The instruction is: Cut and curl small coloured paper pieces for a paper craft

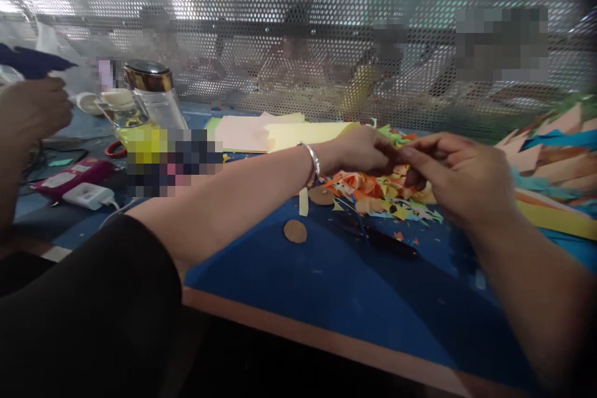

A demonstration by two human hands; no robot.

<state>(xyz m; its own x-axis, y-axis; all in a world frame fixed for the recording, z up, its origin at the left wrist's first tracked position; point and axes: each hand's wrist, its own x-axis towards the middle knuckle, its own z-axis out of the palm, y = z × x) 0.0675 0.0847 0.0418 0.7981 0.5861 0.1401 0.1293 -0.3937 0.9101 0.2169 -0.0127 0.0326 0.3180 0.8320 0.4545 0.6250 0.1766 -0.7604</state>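
My left hand (361,150), with a silver bangle at the wrist, reaches over a pile of cut paper scraps (373,196). Its fingers are drawn together and meet the fingertips of my right hand (466,177), whose thumb and forefinger are pinched. Whatever lies between the fingertips is too small or hidden to make out. Below the hands, a dark slender tool (392,242) lies on the blue tabletop (298,292); its kind is unclear. A round brown disc (295,231) rests to its left, and a second brown disc (321,194) is partly under the scraps.
Pale paper sheets (242,134) lie behind my left forearm. Coloured cut paper (555,168) is heaped at right. A clear bottle (158,99), a magenta device (74,177) and a white plug (91,196) stand left. Another person's hand (37,106) holds something dark. A perforated metal screen (298,12) closes the back.
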